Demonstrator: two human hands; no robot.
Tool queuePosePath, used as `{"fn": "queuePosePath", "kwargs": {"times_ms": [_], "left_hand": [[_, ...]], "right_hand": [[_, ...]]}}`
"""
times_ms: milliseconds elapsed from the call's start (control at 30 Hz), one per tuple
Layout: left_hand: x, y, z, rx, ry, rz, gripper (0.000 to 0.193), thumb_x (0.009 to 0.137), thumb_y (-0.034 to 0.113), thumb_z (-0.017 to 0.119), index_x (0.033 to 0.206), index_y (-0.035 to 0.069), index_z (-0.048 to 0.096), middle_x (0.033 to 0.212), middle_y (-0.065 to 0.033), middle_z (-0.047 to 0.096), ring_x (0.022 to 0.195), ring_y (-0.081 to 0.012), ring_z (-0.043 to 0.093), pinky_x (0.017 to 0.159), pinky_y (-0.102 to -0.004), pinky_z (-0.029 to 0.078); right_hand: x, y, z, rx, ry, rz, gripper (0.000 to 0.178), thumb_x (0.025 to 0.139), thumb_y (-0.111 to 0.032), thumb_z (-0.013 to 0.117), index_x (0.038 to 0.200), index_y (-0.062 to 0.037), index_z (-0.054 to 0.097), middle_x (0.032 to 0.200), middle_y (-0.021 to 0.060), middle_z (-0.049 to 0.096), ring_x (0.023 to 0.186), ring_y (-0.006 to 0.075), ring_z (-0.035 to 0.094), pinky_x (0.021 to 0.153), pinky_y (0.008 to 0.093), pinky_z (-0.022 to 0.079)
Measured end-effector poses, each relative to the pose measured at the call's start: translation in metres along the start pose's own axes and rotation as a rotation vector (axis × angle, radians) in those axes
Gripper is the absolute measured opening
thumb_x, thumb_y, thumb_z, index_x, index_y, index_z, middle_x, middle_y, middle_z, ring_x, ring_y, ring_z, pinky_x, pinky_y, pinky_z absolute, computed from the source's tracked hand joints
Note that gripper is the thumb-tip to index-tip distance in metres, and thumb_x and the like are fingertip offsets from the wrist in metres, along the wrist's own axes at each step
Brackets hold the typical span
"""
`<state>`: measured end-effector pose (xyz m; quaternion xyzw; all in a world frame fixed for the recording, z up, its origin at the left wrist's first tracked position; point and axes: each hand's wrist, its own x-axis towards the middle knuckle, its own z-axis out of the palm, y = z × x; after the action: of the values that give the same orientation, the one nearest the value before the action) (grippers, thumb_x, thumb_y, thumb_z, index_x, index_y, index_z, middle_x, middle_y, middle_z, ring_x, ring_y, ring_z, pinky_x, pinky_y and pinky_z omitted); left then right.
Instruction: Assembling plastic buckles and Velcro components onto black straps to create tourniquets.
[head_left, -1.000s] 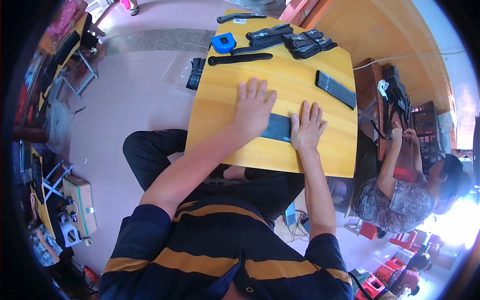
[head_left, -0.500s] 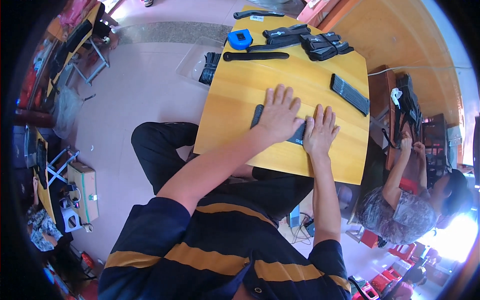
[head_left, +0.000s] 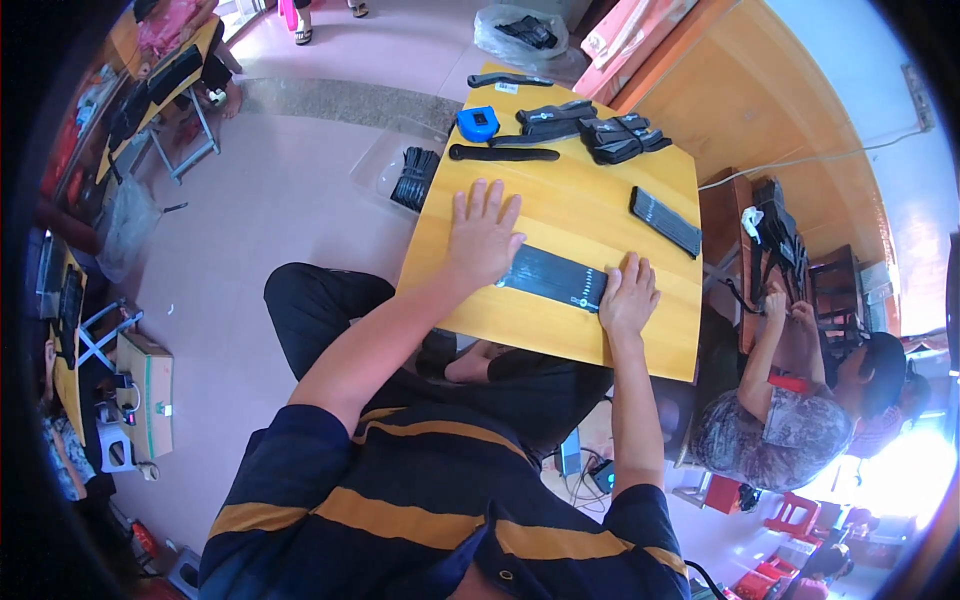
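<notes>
A flat black strip with white marks near its right end lies across the near part of the yellow table. My left hand rests flat at the strip's left end, fingers spread and pointing away from me, covering that end. At the opposite end, my right hand lies flat with its fingers stretched out, its thumb side against the strip's edge. Neither hand grips anything.
Behind the strip, the yellow table holds a blue tape measure, a single black strap, a bundle of black straps and a flat black stack. A transparent bin stands left. A co-worker sits right.
My left hand has slid left along the strip, so the strip's middle now shows. My right hand stays at the right end. The whole view has shifted slightly.
</notes>
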<state>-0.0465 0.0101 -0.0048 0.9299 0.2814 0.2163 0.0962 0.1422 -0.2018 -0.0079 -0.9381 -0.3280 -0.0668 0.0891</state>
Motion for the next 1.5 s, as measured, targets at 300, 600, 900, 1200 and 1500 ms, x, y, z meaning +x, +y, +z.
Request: {"fn": "queuePosePath", "kwargs": {"times_ms": [300,600,900,1200,1500], "left_hand": [[-0.027,-0.003,-0.073,-0.273,-0.281,-0.237,0.037,0.096,0.033,0.057,0.105,0.0,0.07,0.11,-0.0238,0.069,0.097,-0.0401,0.069,0.082,-0.0509,0.055],[-0.019,-0.004,-0.04,-0.394,-0.415,-0.268,0.041,0.089,0.041,0.064,0.094,0.002,0.076,0.089,-0.0231,0.073,0.083,-0.0409,0.071,0.079,-0.0517,0.056],[-0.009,0.008,-0.03,-0.249,-0.412,-0.259,0.035,0.087,0.037,0.063,0.083,0.005,0.077,0.08,-0.0206,0.072,0.08,-0.0387,0.071,0.076,-0.0508,0.057],[-0.022,0.011,-0.021,-0.323,-0.207,-0.146,0.028,0.081,0.033,0.066,0.073,0.006,0.073,0.07,-0.0177,0.069,0.068,-0.0375,0.069,0.065,-0.0501,0.056],[-0.024,0.004,-0.016,-0.416,-0.115,-0.085,0.027,0.078,0.029,0.069,0.064,0.006,0.067,0.062,-0.0182,0.063,0.058,-0.0385,0.064,0.057,-0.0497,0.051]], "right_hand": [[0.0,-0.027,-0.015,0.111,0.229,-0.075,0.056,0.1,-0.029,0.055,0.15,-0.007,0.042,0.151,0.0218,0.044,0.142,0.0392,0.04,0.113,0.0642,0.03],[-0.033,-0.087,-0.024,0.378,0.083,-0.347,0.056,0.092,-0.022,0.066,0.143,-0.0047,0.049,0.145,0.0237,0.049,0.136,0.0412,0.045,0.116,0.0572,0.031],[-0.045,-0.092,-0.005,0.421,0.082,-0.305,0.049,0.095,-0.023,0.062,0.14,-0.0048,0.052,0.143,0.0224,0.051,0.136,0.0396,0.045,0.117,0.0535,0.029],[-0.045,-0.091,-0.002,0.415,0.058,-0.29,0.047,0.093,-0.022,0.063,0.136,-0.0051,0.057,0.145,0.0211,0.048,0.139,0.0388,0.042,0.118,0.0578,0.027],[-0.044,-0.092,-0.003,0.423,0.042,-0.299,0.046,0.092,-0.021,0.063,0.135,-0.0054,0.057,0.145,0.0212,0.047,0.138,0.0395,0.041,0.117,0.0587,0.027]]}}
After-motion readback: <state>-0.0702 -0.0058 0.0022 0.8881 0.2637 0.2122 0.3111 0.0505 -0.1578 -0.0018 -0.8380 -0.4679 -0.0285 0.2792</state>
